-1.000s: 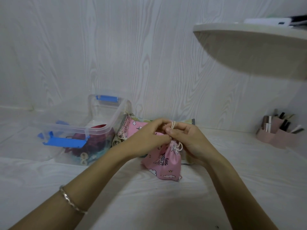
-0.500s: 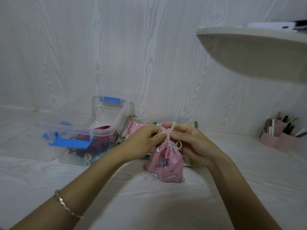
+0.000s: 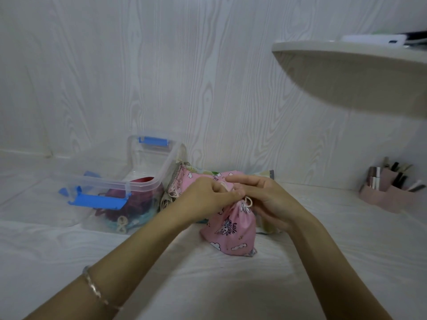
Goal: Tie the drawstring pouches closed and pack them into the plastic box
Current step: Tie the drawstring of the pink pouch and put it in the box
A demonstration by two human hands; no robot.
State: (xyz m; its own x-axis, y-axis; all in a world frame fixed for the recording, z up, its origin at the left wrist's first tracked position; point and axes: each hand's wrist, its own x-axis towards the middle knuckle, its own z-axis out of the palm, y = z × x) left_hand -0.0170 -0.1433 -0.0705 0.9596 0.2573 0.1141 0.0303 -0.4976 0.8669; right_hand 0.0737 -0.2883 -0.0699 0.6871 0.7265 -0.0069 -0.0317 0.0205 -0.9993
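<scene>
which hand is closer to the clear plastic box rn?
Left. The left hand sits just right of the plastic box, between it and the pink pouch; the right hand is farther right, beyond the pouch's neck. Both pinch at that neck.

White woodgrain wall (image 3: 161,77), rounded shelf (image 3: 360,72)

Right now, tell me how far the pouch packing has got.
Done: several pouches, dark red and teal, lie in the plastic box. In hand: the left hand and right hand pinch the cord at the gathered neck of a pink pouch; knot not clearly finished. Left: pack this one, then tie the pile behind it, beside the box.
</scene>
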